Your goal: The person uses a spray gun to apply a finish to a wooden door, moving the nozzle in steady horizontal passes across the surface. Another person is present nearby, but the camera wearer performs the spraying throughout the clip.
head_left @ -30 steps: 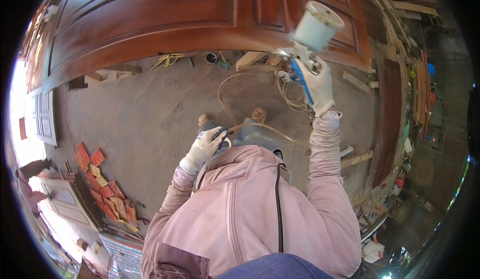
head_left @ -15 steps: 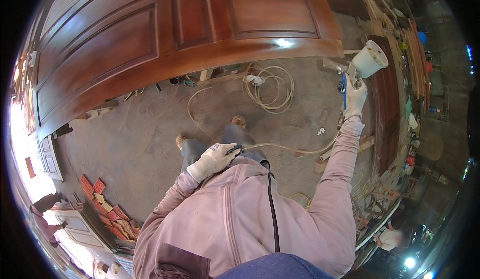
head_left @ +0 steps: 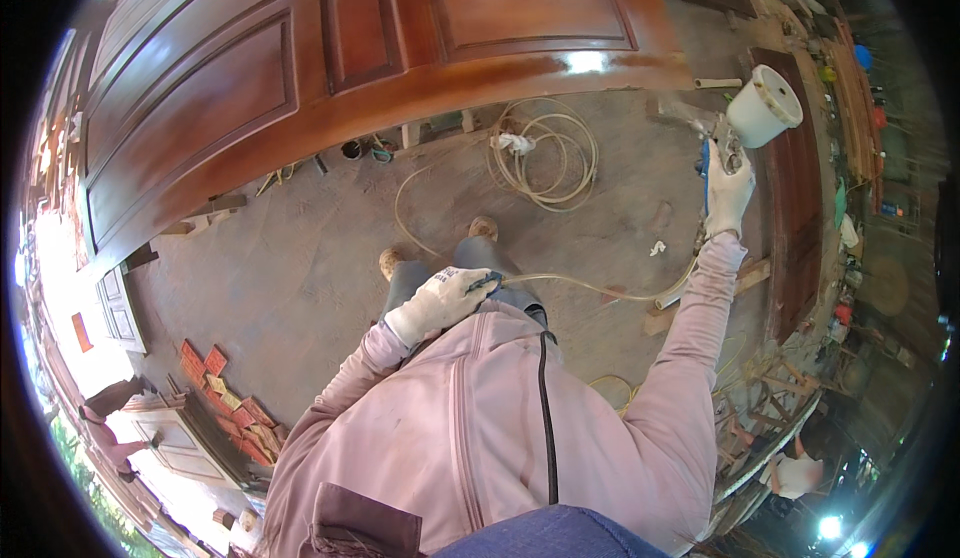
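Observation:
In my right hand (head_left: 728,196), gloved in white, is a spray gun (head_left: 722,146) with a white paint cup (head_left: 764,108) on it. The gun is out at the right, just beyond the right end of a glossy brown wooden door (head_left: 370,96). A pale hose (head_left: 575,284) runs from below the gun across to my waist. There my left hand (head_left: 445,301), also gloved, is closed round the hose. The gun's nozzle is blurred, and I cannot make out any spray.
Coiled hose (head_left: 545,193) lies on the floor under the door's near edge. A dark wooden panel (head_left: 800,228) lies at the right, beside a wood strip (head_left: 752,276). Red and yellow pieces (head_left: 232,408) are piled at the lower left. Other people show at both lower sides.
My view has shifted slightly, so the door and floor sit a little higher. The gun is a bit farther right in the picture. Both hands keep their grip.

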### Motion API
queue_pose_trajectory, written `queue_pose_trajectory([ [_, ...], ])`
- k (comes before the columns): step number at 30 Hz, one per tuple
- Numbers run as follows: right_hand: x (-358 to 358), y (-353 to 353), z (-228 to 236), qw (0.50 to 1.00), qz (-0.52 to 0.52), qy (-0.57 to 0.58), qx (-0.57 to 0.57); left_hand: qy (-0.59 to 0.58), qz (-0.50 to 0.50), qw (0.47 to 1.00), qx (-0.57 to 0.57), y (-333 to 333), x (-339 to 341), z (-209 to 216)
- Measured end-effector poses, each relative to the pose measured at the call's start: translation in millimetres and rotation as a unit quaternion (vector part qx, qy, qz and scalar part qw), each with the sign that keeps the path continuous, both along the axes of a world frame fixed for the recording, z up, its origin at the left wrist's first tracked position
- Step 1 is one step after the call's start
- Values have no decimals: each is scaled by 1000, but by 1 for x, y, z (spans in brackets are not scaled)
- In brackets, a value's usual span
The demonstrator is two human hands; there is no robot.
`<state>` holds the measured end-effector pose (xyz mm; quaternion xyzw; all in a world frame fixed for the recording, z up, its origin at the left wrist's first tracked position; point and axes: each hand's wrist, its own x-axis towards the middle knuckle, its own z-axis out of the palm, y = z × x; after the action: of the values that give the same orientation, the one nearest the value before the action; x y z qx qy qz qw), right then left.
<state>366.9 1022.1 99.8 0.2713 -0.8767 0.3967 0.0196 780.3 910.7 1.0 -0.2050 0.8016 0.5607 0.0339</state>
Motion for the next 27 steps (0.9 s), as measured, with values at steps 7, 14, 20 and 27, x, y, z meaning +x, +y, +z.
queue_pose_trajectory([
  [7, 152, -38, 13, 980, 107, -165, -31, -19, 45, 999, 3, -13, 69, 0],
  [14, 266, -87, 13, 931, 241, -271, -41, -34, 86, 996, 15, -26, 134, 8],
  [20, 279, -85, -7, 940, 221, -257, -39, 123, 7, 965, -233, -35, 167, -35],
  [27, 236, -30, 8, 998, 38, -46, 23, -50, 44, 997, 23, -30, 140, 8],
])
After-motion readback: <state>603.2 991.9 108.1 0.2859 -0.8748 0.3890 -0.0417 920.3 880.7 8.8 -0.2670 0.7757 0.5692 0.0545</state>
